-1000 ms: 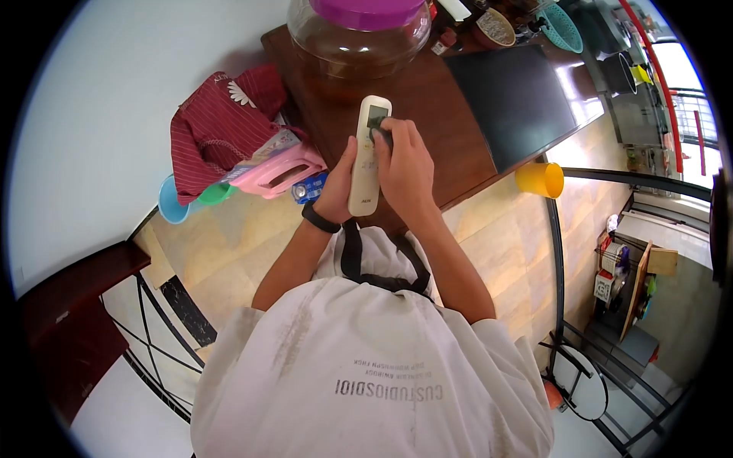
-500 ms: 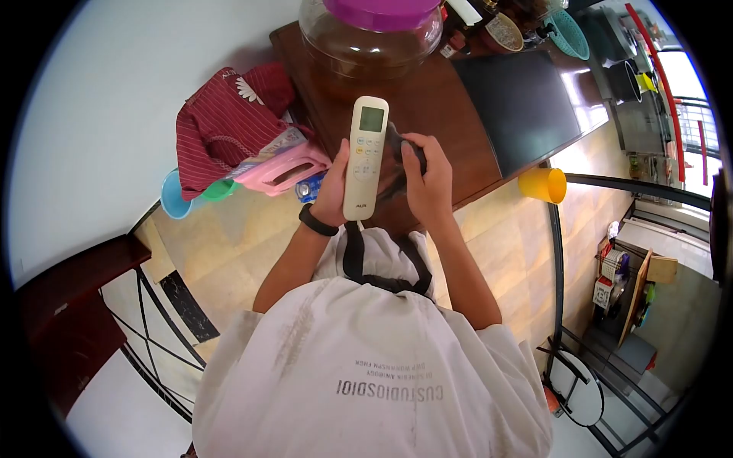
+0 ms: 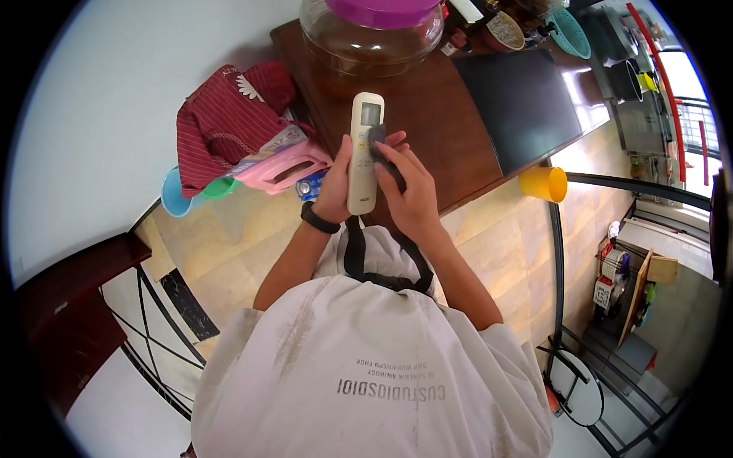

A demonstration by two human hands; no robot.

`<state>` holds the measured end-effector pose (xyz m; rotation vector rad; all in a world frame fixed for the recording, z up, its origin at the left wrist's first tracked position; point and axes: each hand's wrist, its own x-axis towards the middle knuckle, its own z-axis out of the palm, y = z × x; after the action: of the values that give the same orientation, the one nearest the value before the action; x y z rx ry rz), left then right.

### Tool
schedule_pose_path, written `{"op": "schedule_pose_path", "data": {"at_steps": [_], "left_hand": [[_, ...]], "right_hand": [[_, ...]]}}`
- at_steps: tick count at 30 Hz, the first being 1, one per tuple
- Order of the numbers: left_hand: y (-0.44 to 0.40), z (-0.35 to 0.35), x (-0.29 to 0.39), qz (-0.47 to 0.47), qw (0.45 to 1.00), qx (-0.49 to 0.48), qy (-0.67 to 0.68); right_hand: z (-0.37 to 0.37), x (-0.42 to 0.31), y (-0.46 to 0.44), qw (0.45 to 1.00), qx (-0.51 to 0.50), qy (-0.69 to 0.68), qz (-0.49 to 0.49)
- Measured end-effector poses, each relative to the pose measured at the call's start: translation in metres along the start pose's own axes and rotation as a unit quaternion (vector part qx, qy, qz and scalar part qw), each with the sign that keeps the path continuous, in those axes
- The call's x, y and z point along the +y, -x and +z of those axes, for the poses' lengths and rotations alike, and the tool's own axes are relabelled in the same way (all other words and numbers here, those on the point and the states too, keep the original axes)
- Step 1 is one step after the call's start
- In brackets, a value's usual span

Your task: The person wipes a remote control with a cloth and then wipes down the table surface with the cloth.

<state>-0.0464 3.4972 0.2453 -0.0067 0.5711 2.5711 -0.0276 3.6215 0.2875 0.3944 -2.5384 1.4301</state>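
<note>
A white air-conditioner remote control (image 3: 362, 179) is held upright in front of me, its grey screen at the top end. My left hand (image 3: 334, 187) grips it along its left edge, with a black band around the wrist. In my right hand (image 3: 411, 187) is a dark grey cloth (image 3: 388, 164), pinched in the fingers. The cloth lies against the right side of the remote's face and covers some of its buttons.
Beyond my hands stands a brown wooden table (image 3: 427, 122) bearing a large jar with a purple lid (image 3: 382, 14) and a black mat (image 3: 527, 107). Left are a red striped cloth (image 3: 229, 114) and a pink plastic item (image 3: 286, 168). A yellow bin (image 3: 544, 185) stands right.
My right hand has moved left and brought the dark cloth onto the remote's face. The remote has turned slightly and shifted a little up in my left hand.
</note>
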Motion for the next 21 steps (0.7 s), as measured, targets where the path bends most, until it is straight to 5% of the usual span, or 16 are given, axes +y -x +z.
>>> {"op": "schedule_pose_path", "data": {"at_steps": [5,11,18,21], "left_hand": [[-0.003,-0.002,0.0,0.01,0.999,0.026,-0.025],[-0.003,-0.001,-0.005,0.002,0.999,0.005,-0.043],[-0.001,-0.011,0.003,0.014,1.0,0.014,-0.003],[-0.001,-0.019,0.007,0.027,0.997,0.036,0.062]], "right_hand": [[0.001,-0.005,0.012,0.985,-0.068,-0.092,0.132],[0.007,-0.002,0.005,0.981,0.0,-0.147,0.127],[0.01,-0.002,0.034,0.988,-0.037,-0.124,0.084],[0.0,-0.002,0.046,0.97,-0.125,-0.099,0.185]]}}
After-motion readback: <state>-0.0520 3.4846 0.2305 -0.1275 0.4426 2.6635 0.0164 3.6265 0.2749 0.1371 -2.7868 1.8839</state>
